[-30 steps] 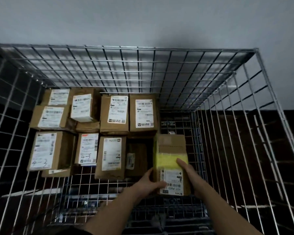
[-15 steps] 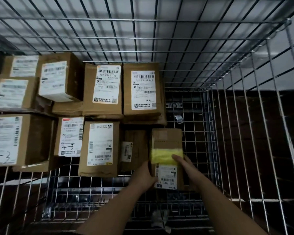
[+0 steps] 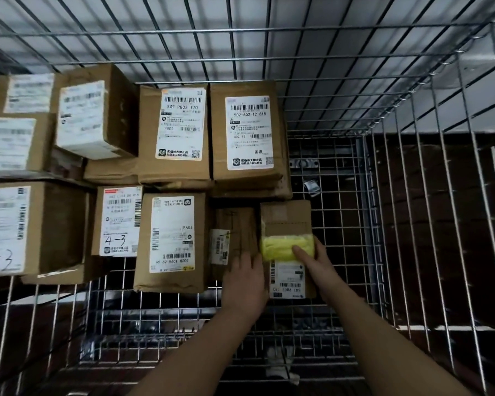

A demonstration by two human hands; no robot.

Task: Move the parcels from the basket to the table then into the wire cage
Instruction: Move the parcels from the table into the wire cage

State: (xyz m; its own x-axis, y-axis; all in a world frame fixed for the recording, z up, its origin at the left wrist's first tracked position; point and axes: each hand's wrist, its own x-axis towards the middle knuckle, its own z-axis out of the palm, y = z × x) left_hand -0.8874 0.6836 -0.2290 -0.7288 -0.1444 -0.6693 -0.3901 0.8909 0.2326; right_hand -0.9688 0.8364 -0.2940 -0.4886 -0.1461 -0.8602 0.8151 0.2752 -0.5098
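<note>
both arms reach down into the wire cage, and between the hands is a brown parcel with a band of yellow tape across its middle and a white label on the near end. it sits at the right end of the near row, close against a darker box, with bare mesh floor to its right. the left hand is pressed to the parcel's left edge, in the seam between it and the darker box, its fingers curled around that side. the right hand holds the right edge, thumb laid flat on the yellow tape and the other fingers wrapped down the far side out of sight. whether the parcel is resting on the mesh or held just off it, i cannot tell. to the left stand more labelled boxes: one with its label upside down, one marked 4-3, a bigger one at the left edge. behind them is a second row, stacked higher, with two tall boxes side by side right behind the parcel's row. a small white scrap lies on the floor near the front.
</note>
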